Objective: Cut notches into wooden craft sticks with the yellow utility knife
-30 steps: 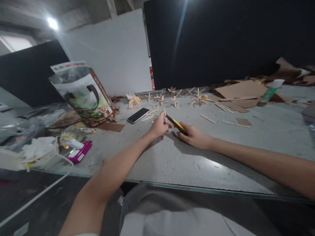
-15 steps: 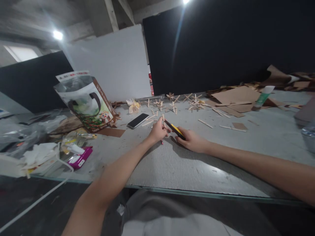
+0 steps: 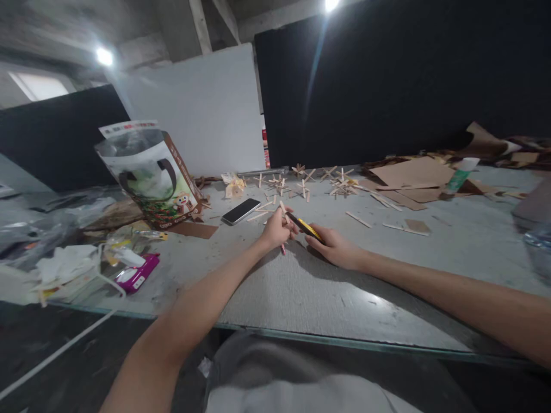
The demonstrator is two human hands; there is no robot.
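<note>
Near the middle of the grey table, my left hand (image 3: pixel 278 229) is closed around a thin wooden stick (image 3: pixel 282 207), whose pale upper end sticks out above the fingers. A small reddish tip shows below that hand; what it belongs to is unclear. My right hand (image 3: pixel 329 245) grips a yellow and black utility knife (image 3: pixel 309 229), its front end pointing up and left against or very near the stick. Whether the blade touches the wood cannot be made out. Just beyond the hands lie loose sticks (image 3: pixel 262 213) and a phone (image 3: pixel 241 211).
Small crossed-stick pieces (image 3: pixel 343 182) are spread along the back. Cardboard sheets (image 3: pixel 413 172) and a green glue stick (image 3: pixel 462 175) lie at right. A printed bag (image 3: pixel 155 178), a purple device (image 3: pixel 138 274) and plastic wrappings (image 3: pixel 26 229) stand at left. The table's front edge (image 3: pixel 301 334) is near my lap.
The stick in my left hand now leans more to the left at its top. My right hand and the knife have shifted very slightly left; the camera view has moved a little.
</note>
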